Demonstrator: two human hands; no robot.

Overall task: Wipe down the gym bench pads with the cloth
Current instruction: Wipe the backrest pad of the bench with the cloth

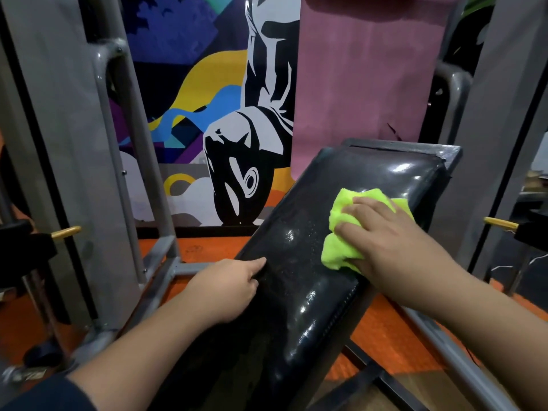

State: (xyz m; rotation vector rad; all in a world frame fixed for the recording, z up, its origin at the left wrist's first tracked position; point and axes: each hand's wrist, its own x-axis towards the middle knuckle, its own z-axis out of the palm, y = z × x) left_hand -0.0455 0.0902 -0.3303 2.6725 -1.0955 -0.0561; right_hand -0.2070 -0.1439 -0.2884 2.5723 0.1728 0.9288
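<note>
A long black glossy bench pad (299, 292) slopes up from the bottom centre to the upper right, with wet droplets near its middle. A bright yellow-green cloth (344, 223) lies bunched on the pad's right side. My right hand (391, 241) presses down on the cloth, fingers spread over it. My left hand (228, 287) grips the pad's left edge, thumb on top of the pad and fingers curled under.
Grey steel uprights (59, 143) stand left and right of the bench, each with a yellow-tipped peg (66, 232). A grey frame bar (462, 360) runs under the pad at right. Orange flooring (207, 247) lies below. A painted mural wall (222, 99) stands behind.
</note>
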